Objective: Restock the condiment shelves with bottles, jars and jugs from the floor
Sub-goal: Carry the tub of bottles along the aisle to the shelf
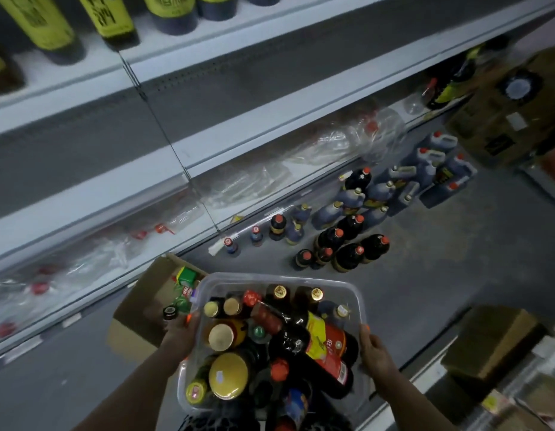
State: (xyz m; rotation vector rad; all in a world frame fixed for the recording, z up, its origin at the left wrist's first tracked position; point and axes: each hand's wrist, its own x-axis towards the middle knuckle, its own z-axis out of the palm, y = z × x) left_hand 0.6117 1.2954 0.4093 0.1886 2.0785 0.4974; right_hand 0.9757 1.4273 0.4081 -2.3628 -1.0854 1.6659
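Above the near floor, the left hand point(179, 334) and right hand point(375, 353) each grip a side of the tub point(279, 275), crammed with bottles point(329, 343). Any tilt could spill them; the blurred pile seems loose.

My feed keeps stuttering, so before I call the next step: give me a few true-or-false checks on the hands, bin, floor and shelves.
The left hand and the right hand both grip the clear bin. True.
The bin is empty. False: it is packed with bottles and jars.
Dark bottles stand on the floor. True.
The top shelf is bare. False: yellow-labelled bottles stand on it.
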